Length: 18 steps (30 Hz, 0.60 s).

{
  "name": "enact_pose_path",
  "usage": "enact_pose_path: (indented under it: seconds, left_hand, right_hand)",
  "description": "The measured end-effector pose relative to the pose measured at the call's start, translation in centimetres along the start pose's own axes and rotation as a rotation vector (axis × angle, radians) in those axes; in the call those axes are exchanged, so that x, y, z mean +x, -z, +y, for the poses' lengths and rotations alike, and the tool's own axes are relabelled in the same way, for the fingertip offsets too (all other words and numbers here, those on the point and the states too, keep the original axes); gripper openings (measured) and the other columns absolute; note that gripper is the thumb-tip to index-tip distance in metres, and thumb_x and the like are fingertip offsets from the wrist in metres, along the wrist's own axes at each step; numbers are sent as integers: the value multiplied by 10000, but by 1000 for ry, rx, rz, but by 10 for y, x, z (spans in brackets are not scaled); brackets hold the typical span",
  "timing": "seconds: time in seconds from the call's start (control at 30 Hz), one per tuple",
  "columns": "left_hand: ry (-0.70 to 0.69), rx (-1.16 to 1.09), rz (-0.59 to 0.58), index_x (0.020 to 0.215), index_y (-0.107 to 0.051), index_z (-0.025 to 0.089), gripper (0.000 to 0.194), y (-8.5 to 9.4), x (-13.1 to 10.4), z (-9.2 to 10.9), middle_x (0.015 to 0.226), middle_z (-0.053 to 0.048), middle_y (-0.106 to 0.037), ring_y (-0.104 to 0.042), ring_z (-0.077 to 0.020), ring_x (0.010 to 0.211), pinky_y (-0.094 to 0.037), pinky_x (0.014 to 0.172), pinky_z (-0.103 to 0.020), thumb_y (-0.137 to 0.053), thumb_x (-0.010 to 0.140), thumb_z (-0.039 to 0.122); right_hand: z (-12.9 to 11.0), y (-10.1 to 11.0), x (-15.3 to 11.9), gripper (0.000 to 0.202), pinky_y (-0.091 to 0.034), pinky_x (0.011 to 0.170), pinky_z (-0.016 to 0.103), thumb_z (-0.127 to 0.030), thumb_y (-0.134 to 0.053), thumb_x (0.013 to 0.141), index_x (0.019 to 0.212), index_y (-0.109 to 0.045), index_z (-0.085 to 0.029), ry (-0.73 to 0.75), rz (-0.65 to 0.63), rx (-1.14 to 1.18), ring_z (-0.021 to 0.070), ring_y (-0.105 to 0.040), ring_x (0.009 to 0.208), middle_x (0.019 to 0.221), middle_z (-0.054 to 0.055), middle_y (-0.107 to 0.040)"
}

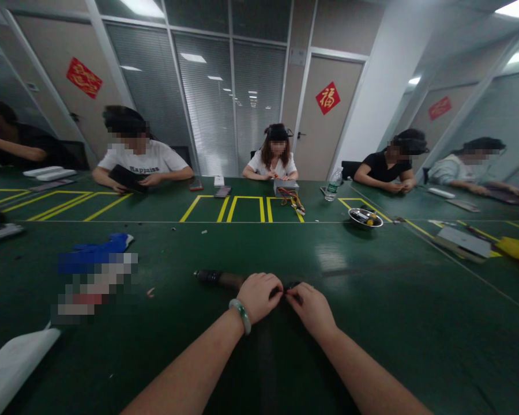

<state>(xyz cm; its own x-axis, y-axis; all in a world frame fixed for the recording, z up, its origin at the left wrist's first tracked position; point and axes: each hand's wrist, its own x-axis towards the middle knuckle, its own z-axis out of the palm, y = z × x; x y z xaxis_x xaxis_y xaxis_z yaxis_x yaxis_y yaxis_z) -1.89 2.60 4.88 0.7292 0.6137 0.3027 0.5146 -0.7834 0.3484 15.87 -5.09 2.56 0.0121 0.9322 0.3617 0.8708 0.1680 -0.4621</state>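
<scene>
A dark, rod-shaped tool with a metal tip, looking like an electric screwdriver [214,278], lies across the green table with its tip to the left. My left hand [259,297] rests in front of its right part, fingers curled into a pinch; a green bangle [241,316] circles that wrist. Close beside it, my right hand [312,308] is pinched too, thumb against forefinger. The fingertips of both hands nearly meet. Just behind the right fingers a small dark piece [291,285] shows; whether it belongs to the tool, I cannot tell. What the fingertips hold is hidden.
Left of my hands lie a blue cloth-like item [97,251] and a white object [19,363]. Farther off are a metal bowl [365,225] with small items, a plastic bottle [333,183] and a grey box with wires [286,187]. Several people sit along the far side.
</scene>
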Motion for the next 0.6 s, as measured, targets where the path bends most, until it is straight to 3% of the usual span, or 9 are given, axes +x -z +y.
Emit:
enact_pose_path:
  seconds: [0.17, 0.33, 0.47, 0.6]
  left_hand:
    - [9, 22, -9, 903, -622, 235, 80, 2, 0, 2, 931, 3, -650, -577, -181, 893, -415, 804, -326, -561, 857, 261]
    - [11, 16, 3, 864, -620, 232, 62, 2, 1, 1, 917, 7, -651, -576, -178, 874, -410, 796, -325, -563, 849, 252]
    - [-2, 18, 5, 843, -610, 226, 51, 1, 1, 0, 919, 2, -651, -574, -179, 868, -406, 794, -322, -564, 843, 249]
    - [-9, 10, 11, 932, -609, 235, 102, 2, 0, 0, 949, 0, -652, -579, -185, 897, -411, 816, -328, -561, 844, 256]
  right_hand:
    - [3, -1, 2, 124, -445, 802, 287, -238, -520, 897, 913, -642, -222, 35, -37, -112, 159, -612, 838, 938, 22, -665]
    - [0, -2, 8, 328, -429, 870, 304, -190, -479, 904, 1218, -570, -224, 27, -102, -244, 183, -603, 949, 1063, 52, -650]
    - [-6, -2, 16, 284, -423, 850, 293, -165, -482, 886, 1115, -638, -222, 27, -193, -298, 186, -603, 894, 971, 53, -652]
    - [-9, -1, 19, 223, -429, 820, 294, -165, -485, 877, 1009, -659, -213, 17, -194, -263, 190, -603, 858, 937, 53, -647]
